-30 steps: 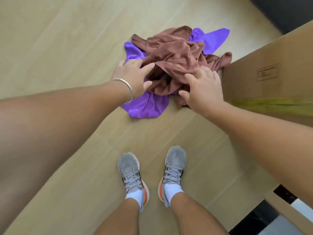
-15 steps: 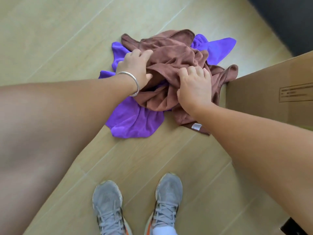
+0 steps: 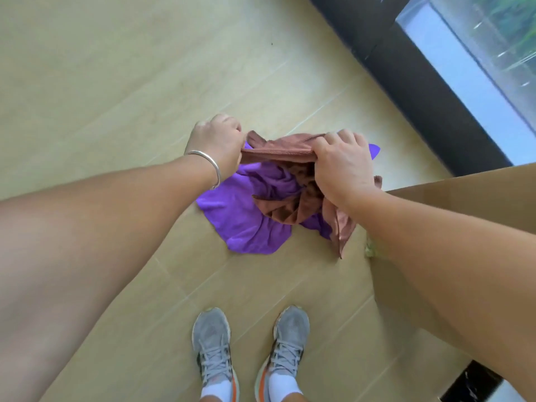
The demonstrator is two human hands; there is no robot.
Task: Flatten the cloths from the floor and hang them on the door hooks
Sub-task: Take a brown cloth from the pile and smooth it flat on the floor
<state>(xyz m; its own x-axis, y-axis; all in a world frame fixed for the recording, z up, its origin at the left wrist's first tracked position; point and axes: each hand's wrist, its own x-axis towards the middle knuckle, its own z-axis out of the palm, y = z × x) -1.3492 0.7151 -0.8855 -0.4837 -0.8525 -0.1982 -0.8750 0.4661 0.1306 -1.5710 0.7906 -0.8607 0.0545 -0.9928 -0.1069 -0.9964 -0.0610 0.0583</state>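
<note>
Two hands on the brown cloth [image 3: 278, 150] in the head view, and you've got it stretched between them. Your left hand [image 3: 216, 142], the one with the silver bracelet [image 3: 209, 163] on its wrist, is curled tight round one end of the hemmed edge. Your right hand [image 3: 340, 163] has its fingers wrapped over the other end, bunching a fistful of fabric under the palm. Between the two fists the edge runs nearly taut, and the rest of the cloth hangs down in folds below your right hand, a long tail trailing toward the near right.

Underneath it the purple cloth [image 3: 246, 216] lies crumpled on the pale wood-look floor [image 3: 116, 82], spreading out to the near left of the brown one, with one small tip poking out on the far right past your knuckles.

A cardboard box [image 3: 452, 198] stands at the right, just beside the cloths. Your grey trainers [image 3: 213, 340] stand on the near side, well apart from the pile. Far right, a dark frame [image 3: 420, 97] borders a window.
</note>
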